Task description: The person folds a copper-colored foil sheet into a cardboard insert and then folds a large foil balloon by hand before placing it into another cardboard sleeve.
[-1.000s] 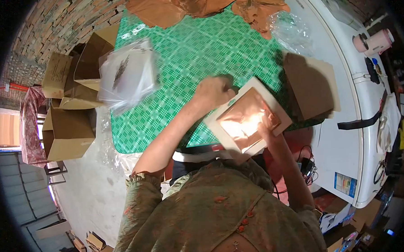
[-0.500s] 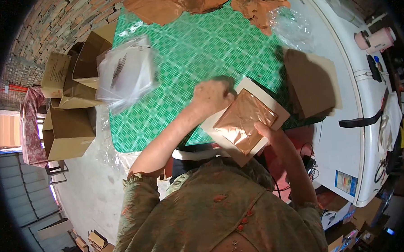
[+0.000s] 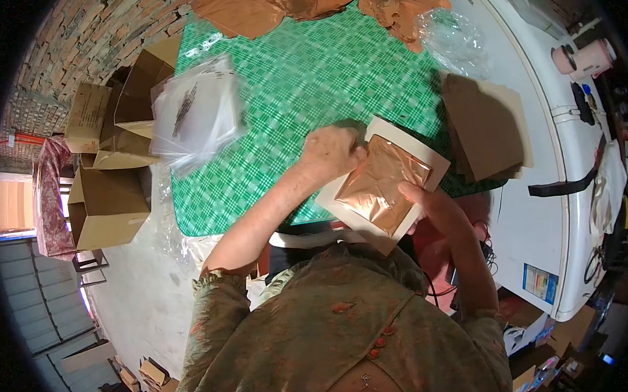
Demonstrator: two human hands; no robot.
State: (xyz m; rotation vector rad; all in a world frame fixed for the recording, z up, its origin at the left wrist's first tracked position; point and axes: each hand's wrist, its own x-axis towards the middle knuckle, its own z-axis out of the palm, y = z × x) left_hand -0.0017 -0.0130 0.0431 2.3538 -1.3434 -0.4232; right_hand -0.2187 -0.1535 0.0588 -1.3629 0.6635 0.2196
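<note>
A shiny copper-coloured foil packet [image 3: 381, 181] lies on a pale cardboard sheet [image 3: 417, 150], tilted over the near edge of the green checked table. My right hand [image 3: 420, 195] grips the card's right side, its thumb on the foil. Curled fingers of my left hand [image 3: 332, 153] meet the upper-left edge of the card and foil; the fingertips are partly hidden. To the left lies a stack of clear plastic bags [image 3: 197, 114]. A pile of cardboard sheets [image 3: 486, 130] rests at the table's right.
Crumpled copper foil [image 3: 248, 11] spreads over the far end of the green table [image 3: 298, 76], beside clear plastic wrap [image 3: 452, 41]. Open cardboard boxes [image 3: 114, 201] stand left of the table. A white appliance [image 3: 530, 226] stands on the right.
The card with the foil packet has shifted and turned slightly, its lower corner now further right. Both hands stay at its edges with little movement.
</note>
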